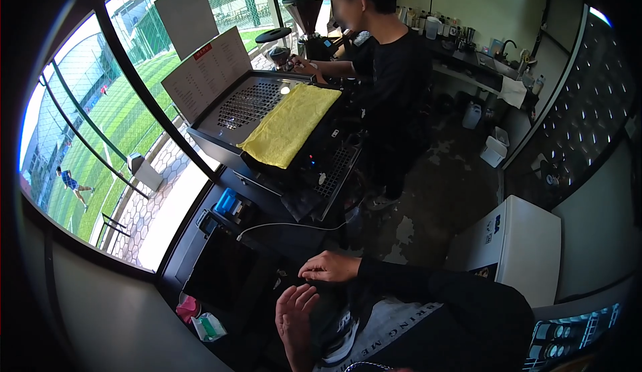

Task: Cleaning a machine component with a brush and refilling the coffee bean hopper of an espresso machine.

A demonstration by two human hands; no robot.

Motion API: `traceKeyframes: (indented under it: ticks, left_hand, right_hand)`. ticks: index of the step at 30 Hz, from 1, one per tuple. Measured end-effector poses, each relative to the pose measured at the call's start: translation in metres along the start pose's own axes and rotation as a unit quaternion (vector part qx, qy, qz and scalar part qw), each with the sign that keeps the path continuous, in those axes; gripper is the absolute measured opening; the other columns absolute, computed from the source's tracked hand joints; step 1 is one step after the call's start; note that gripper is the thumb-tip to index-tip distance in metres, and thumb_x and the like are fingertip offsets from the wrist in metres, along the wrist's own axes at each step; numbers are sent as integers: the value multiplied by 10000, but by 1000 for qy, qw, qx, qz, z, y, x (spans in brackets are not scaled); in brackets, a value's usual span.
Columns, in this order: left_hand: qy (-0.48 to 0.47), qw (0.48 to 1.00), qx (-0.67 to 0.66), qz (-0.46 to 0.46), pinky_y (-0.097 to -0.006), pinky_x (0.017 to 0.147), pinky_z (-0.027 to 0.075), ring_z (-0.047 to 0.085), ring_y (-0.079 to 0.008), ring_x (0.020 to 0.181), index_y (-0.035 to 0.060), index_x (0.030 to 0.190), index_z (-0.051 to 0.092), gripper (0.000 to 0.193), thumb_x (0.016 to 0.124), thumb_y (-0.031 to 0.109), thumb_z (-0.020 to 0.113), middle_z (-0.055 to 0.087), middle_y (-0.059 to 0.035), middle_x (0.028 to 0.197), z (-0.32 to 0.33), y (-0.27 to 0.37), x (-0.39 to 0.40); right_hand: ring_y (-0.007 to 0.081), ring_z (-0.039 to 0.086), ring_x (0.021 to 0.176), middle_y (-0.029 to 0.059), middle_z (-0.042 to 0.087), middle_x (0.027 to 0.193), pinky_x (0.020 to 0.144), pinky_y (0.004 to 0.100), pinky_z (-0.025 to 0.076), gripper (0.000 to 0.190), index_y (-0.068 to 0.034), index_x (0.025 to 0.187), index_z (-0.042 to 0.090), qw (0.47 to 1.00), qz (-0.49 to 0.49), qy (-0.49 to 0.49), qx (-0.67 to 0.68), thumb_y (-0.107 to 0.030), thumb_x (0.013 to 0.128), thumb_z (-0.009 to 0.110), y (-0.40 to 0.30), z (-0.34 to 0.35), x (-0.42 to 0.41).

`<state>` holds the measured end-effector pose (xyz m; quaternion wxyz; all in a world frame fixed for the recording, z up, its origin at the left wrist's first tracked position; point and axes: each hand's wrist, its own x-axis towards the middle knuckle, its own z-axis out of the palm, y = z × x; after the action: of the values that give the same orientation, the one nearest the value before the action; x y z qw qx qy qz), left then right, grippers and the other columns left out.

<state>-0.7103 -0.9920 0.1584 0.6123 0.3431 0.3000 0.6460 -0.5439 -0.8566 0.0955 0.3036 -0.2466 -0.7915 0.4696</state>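
My left hand (297, 314) is raised close to my body, fingers spread and nothing in it. Just beyond it, my right hand (331, 266) hovers with loosely bent fingers, palm turned down; no object shows in it. The hands are near each other but apart. Before them lies a dark counter (173, 276) with a black flat-topped item (220, 266) whose kind is hard to make out. Farther along stands an espresso machine (215, 139) with a yellow cloth (293, 124) draped over its top.
A co-worker (401, 71) stands at the machine, hands by a coffee grinder (278, 53). A white cable (291, 224) crosses near a blue item (227, 201). A pink item (188, 309) and a green-white packet (209, 327) lie left. A white chest-like appliance (529, 251) stands right.
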Motion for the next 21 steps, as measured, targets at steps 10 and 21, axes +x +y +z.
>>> traceKeyframes:
  ticks: [10,21]
  left_hand:
    - [-9,1000,7,-18,-510,1033,468,558,-400,1215,-33,1383,395,679,955,451,605,521,-267,1331,7,-9,6]
    - [-52,998,10,-24,-488,1045,456,561,-378,1227,-69,1370,413,697,941,432,638,544,-261,1317,16,-12,13]
  right_hand:
    - [203,704,856,114,718,933,785,321,547,252,-6,1120,676,999,27,-16,13,-197,988,578,1,-16,-1]
    - [258,712,922,141,725,988,811,348,548,250,-20,1102,686,999,29,16,1,-214,975,593,5,-10,-17]
